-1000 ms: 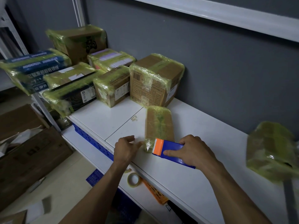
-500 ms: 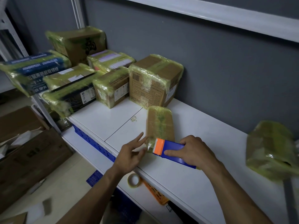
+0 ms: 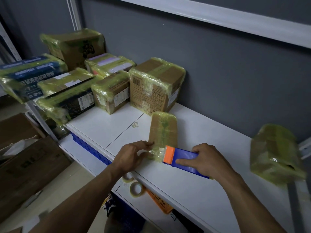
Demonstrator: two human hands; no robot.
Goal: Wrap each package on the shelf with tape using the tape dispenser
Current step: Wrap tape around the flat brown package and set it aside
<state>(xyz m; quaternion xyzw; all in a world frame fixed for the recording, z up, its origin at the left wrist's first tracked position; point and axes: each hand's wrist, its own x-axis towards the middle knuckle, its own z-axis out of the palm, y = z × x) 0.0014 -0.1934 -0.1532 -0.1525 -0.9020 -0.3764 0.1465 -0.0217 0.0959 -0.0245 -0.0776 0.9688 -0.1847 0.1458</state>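
Gripping the tape dispenser (image 3: 183, 157) at the near end of the flat package (image 3: 162, 130), frame centre, my right hand (image 3: 208, 160) leads. The package's long axis runs up-frame along the shelf (image 3: 109, 125), and my left hand (image 3: 131, 157) pinches its near-left corner.

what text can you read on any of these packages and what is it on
"收银纸": ends the white line on the blue package; the rest is blurred.
Printing on the tall brown box: too small to read.
Sticker on the black box: too small to read.
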